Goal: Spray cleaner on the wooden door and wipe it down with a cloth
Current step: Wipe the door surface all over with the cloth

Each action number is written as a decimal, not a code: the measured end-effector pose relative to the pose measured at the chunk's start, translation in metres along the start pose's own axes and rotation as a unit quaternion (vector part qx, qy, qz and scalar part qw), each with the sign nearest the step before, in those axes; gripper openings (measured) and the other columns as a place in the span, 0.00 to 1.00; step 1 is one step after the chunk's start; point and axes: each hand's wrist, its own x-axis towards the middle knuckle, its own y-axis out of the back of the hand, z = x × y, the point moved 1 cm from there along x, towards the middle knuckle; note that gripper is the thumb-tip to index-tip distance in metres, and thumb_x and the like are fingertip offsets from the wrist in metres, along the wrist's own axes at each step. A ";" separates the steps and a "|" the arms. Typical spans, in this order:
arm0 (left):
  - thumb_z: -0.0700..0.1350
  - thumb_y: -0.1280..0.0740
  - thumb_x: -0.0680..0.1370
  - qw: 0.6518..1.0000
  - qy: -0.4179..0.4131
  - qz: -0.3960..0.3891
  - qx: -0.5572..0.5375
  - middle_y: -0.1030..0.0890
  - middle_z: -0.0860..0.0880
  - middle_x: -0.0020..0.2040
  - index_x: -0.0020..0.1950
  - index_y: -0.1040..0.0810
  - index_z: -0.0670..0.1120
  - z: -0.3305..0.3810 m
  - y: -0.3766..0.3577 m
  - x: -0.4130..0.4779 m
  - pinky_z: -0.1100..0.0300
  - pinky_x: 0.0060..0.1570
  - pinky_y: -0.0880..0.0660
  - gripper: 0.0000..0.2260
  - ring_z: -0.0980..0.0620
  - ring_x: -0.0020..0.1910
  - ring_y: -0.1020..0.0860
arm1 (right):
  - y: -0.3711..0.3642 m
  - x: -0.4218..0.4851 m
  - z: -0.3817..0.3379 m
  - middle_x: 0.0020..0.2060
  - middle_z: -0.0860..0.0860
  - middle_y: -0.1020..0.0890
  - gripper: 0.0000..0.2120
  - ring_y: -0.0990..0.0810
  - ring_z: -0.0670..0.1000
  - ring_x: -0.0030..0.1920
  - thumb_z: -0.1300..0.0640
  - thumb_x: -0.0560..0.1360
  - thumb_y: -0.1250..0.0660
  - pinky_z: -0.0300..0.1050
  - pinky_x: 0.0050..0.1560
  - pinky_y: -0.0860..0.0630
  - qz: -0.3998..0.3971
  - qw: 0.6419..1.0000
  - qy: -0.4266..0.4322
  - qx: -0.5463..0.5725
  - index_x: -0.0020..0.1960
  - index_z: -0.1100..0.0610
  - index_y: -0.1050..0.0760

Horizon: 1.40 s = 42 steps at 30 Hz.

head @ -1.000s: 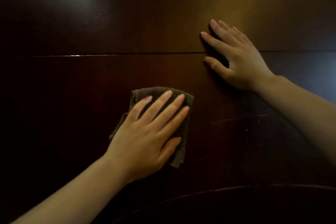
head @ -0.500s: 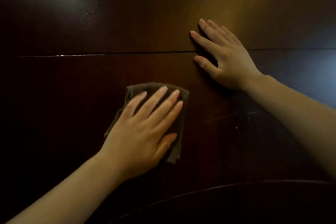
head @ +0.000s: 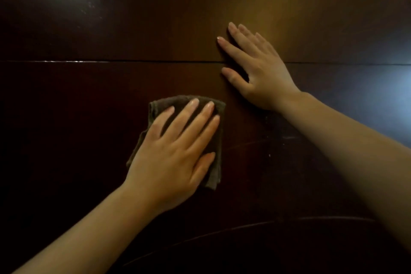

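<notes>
Brown cloth (head: 216,140) pressed flat under left hand (head: 171,162); right hand (head: 260,73) splayed flat on wooden door (head: 89,107), up-right, holding nothing.

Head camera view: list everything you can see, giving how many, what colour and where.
wooden door: one, dark glossy reddish brown, fills the whole view
seam: one, thin horizontal line across the door, above the middle
cloth: one, grey-brown, folded, flat on the door below the seam
pale streaks and specks: a few, whitish, on the door to the right of the cloth
left hand: one, fingers straight, presses on the cloth
right hand: one, fingers straight, rests flat on the door across the seam
</notes>
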 end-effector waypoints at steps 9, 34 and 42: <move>0.56 0.48 0.77 0.999 -0.036 -0.011 0.001 0.38 0.48 0.73 0.73 0.39 0.47 0.004 -0.003 0.003 0.48 0.69 0.45 0.26 0.48 0.73 0.42 | 0.007 -0.017 0.024 0.75 0.55 0.43 0.28 0.47 0.54 0.75 0.43 0.78 0.48 0.49 0.73 0.53 -0.017 1.000 0.020 -0.008 0.75 0.53 0.42; 0.55 0.52 0.79 0.983 0.183 -0.008 0.020 0.41 0.46 0.74 0.74 0.42 0.45 0.092 -0.016 0.027 0.45 0.70 0.49 0.25 0.46 0.74 0.45 | 0.020 -0.040 0.089 0.77 0.51 0.53 0.34 0.57 0.51 0.76 0.33 0.75 0.57 0.54 0.74 0.60 -0.076 0.994 0.070 -0.031 0.76 0.46 0.54; 0.56 0.52 0.80 0.998 0.053 -0.030 0.036 0.41 0.47 0.74 0.74 0.43 0.47 0.099 -0.018 0.018 0.48 0.70 0.48 0.25 0.47 0.74 0.44 | 0.018 -0.041 0.091 0.77 0.52 0.51 0.34 0.56 0.53 0.76 0.34 0.75 0.57 0.54 0.74 0.60 -0.060 0.995 0.077 -0.038 0.77 0.48 0.52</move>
